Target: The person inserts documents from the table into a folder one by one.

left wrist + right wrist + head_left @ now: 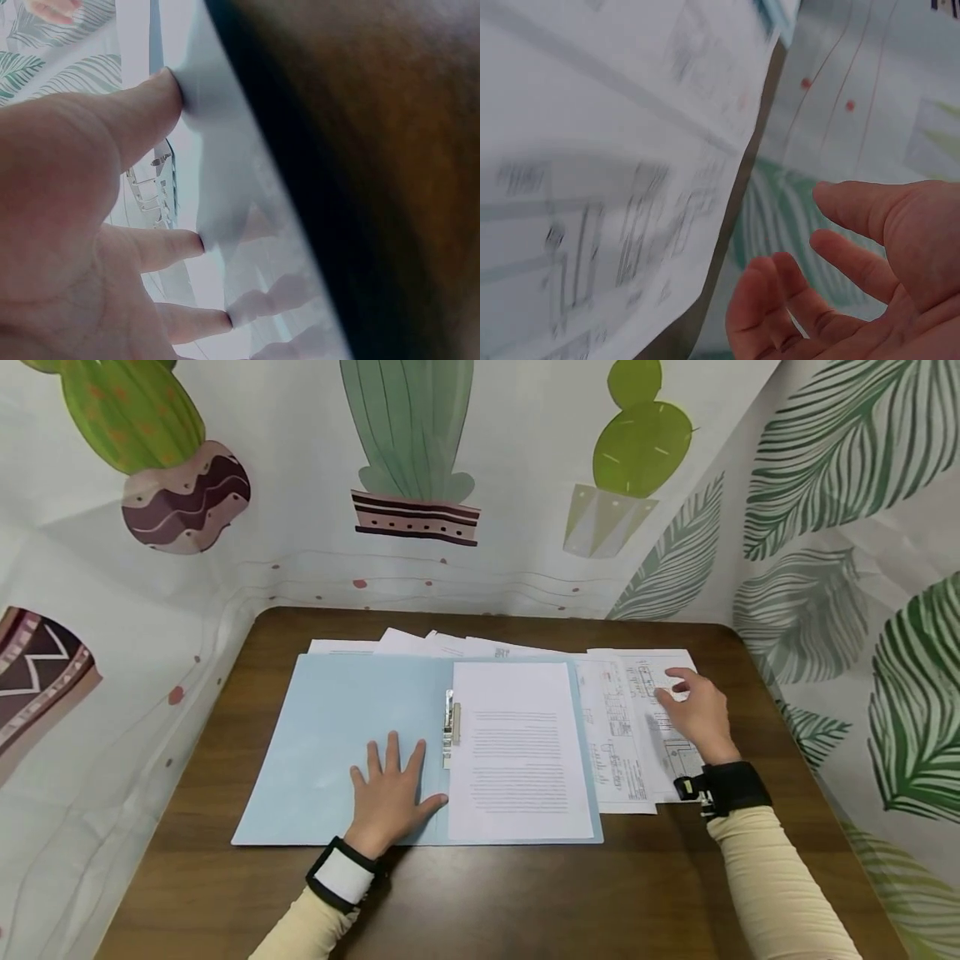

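Observation:
A light blue folder [337,710] lies spread open on the table, with a metal lever clip [452,727] along its spine. On its right half sits a white printed page [517,693], its left edge at the clip. My left hand [390,806] rests with fingers splayed on the folder's left half, the thumb tip close to the page's edge. Sheets with line drawings [618,743] stick out from under the folder's right side. Over the outermost sheet [630,240] my right hand [699,714] hovers, thumb and fingers apart and nothing between them.
More white papers [420,645] peek out behind the folder's far edge. The brown wooden table [525,902] has rounded far corners and meets a cloth backdrop [525,460] printed with cacti and leaves. A dark band with a small device [731,789] circles the right wrist.

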A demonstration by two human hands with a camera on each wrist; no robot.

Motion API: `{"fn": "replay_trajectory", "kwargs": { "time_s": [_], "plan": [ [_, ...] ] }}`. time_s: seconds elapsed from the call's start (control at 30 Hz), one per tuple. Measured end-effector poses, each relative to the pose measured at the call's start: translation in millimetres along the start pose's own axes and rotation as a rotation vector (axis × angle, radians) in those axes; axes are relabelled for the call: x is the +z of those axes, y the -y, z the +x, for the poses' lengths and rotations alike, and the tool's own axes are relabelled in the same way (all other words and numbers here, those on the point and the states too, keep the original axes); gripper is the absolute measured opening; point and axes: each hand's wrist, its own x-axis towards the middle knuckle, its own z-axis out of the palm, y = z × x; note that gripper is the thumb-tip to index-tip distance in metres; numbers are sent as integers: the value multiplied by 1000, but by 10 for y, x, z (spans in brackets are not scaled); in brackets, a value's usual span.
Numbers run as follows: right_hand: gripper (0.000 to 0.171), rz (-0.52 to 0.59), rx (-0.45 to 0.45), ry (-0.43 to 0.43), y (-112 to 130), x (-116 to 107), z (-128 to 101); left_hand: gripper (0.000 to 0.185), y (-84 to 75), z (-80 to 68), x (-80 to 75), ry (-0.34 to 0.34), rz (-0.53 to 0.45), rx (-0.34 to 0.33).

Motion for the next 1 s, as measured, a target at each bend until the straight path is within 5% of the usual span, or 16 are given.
{"fn": "replay_trajectory", "kwargs": {
  "time_s": [0.37,1.0],
  "plan": [
    [55,-29,167,69,-319,-7,69,91,100,1,-54,16,14,-11],
    [88,-117,315,187,-521,-26,80,92,62,15,-12,-9,-7,6]
  ]
}}
